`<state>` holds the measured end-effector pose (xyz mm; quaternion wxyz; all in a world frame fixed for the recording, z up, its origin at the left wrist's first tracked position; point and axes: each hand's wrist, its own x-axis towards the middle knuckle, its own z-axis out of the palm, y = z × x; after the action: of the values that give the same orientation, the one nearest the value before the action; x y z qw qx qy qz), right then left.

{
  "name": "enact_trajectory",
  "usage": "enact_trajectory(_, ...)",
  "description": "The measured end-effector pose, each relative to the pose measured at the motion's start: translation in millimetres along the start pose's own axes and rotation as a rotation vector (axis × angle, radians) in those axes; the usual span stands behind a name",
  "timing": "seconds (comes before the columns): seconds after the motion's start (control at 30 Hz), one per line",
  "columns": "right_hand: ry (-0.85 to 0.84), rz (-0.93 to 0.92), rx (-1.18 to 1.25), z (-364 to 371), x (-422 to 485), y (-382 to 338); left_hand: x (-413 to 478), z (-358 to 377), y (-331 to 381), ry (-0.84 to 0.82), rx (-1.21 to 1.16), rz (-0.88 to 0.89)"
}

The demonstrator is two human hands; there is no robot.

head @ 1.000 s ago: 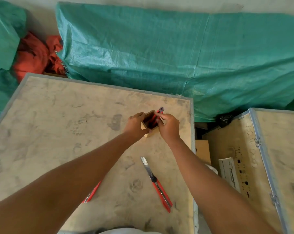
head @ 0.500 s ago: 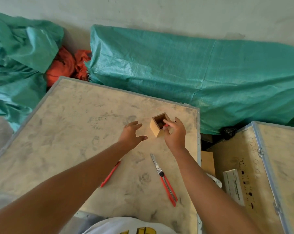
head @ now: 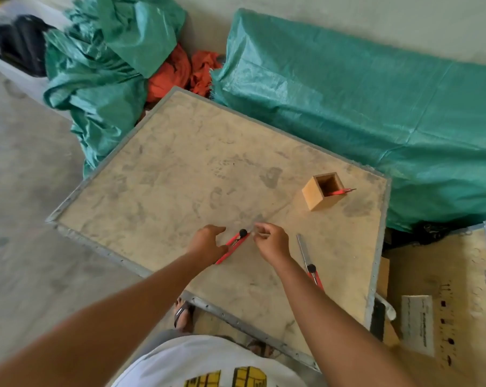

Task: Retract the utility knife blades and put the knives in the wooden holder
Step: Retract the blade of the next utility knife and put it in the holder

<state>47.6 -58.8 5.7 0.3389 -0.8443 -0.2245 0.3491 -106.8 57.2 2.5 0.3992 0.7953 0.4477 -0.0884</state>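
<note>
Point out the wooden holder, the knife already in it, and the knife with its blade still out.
wooden holder [head: 313, 198]: head view, left outer wall.
knife in holder [head: 342, 191]: head view, red end over the rim.
extended knife [head: 303, 248]: head view, bare metal blade.

this looks like a storeroom or rough workshop: the floor [head: 26, 191] is bare grey concrete and the wall [head: 347, 20] behind is plain and unpainted. heaps of goods lie under green woven tarpaulins [head: 361, 113], with orange cloth [head: 180, 71] bundled between them, and the work surface is the scuffed plywood top of a metal-edged shipping crate [head: 208, 169]. a second crate [head: 445, 289] with printed handling marks and a paper label stands just beside its right edge.
</note>
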Motion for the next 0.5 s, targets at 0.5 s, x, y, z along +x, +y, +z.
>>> enact_trajectory(0.5, 0.042, 0.169, 0.055, 54, 23, 3, 2, 11, -20, -0.137, 0.107, 0.177)
